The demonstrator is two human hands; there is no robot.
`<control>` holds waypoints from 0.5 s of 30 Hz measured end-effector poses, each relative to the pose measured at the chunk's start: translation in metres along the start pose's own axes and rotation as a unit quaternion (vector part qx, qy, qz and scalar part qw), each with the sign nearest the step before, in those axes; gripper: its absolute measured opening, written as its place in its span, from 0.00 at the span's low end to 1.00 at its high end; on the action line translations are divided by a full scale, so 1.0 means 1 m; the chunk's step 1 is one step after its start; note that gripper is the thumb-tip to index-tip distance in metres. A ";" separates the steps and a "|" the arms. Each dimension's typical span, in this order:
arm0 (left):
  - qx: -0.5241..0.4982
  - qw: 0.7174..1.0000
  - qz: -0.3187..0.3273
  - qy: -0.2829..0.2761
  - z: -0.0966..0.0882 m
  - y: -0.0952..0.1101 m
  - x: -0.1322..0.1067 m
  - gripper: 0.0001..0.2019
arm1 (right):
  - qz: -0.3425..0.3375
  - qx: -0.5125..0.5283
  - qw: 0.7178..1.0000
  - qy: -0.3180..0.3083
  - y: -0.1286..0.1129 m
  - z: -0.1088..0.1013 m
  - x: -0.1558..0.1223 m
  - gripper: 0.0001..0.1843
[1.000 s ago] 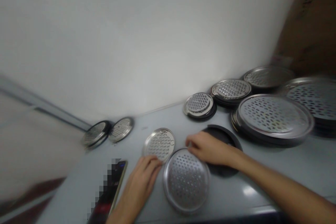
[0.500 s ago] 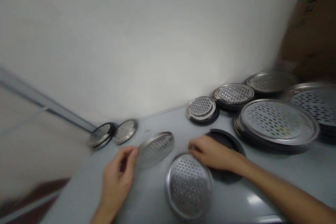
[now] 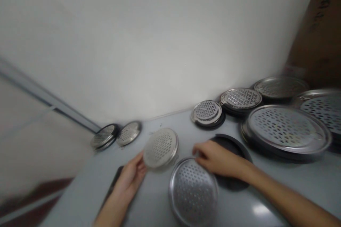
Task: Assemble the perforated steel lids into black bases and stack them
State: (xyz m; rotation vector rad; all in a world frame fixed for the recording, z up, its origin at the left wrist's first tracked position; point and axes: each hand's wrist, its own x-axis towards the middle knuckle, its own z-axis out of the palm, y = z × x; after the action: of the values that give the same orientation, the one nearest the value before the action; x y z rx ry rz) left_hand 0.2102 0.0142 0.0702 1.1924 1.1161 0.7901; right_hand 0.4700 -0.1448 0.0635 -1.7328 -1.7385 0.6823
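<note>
My left hand (image 3: 130, 179) pinches a small round metal grater (image 3: 160, 148) by its lower left edge, raised over the table with its holed face tilted toward me. My right hand (image 3: 211, 156) has curled fingers at the upper rim of a larger round metal grater (image 3: 194, 191), which is tilted up toward me in front of that hand. Beneath my right wrist lies a black round tray (image 3: 236, 145), partly hidden by the forearm. A dark, long object (image 3: 115, 181) shows behind my left wrist; its kind is unclear.
Two small round graters (image 3: 129, 133) lie at the far left of the grey table (image 3: 149, 198). Along the wall at right are small stacked graters (image 3: 207, 111), medium ones (image 3: 241, 99) and a large stack (image 3: 285, 129). A brown carton (image 3: 317, 39) stands at the right.
My left hand has turned the small grater so its face shows more fully, and has shifted slightly right. A dark object now shows behind that wrist. My right hand has barely moved.
</note>
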 end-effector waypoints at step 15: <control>-0.025 0.990 -0.105 -0.093 0.018 -0.031 -0.055 0.30 | 0.011 0.057 0.998 0.035 -0.004 -0.003 0.001 0.17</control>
State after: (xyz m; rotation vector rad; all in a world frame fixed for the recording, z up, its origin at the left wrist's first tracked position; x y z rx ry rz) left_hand 0.2087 -0.0496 0.0530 1.0634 1.0418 0.5321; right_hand 0.4689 -0.1437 0.0685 -1.6791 -1.6048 0.7077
